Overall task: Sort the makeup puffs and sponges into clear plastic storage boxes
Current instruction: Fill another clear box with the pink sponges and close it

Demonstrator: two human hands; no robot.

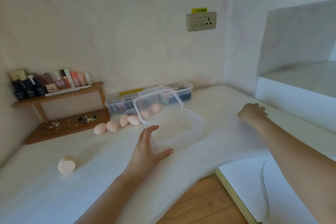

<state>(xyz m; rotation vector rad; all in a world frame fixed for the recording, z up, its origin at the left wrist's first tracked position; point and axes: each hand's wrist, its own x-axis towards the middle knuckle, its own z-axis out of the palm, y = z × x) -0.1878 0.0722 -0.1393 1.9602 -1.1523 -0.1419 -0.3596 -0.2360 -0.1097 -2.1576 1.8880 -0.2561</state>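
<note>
Clear rectangular plastic box (192, 130): our left hand (148, 149), fingers spread, frames its near-left corner. White counter (227, 136) stretches right to our right hand (252, 112), curled; grip untellable.

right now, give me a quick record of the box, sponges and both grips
clear box: open, lid tilted up, nothing visible inside
egg sponges: row on counter, behind-left of box
round puff: alone, near left
left grip: open, at box's near corner
right grip: on counter, right of box; fingers unclear
</note>
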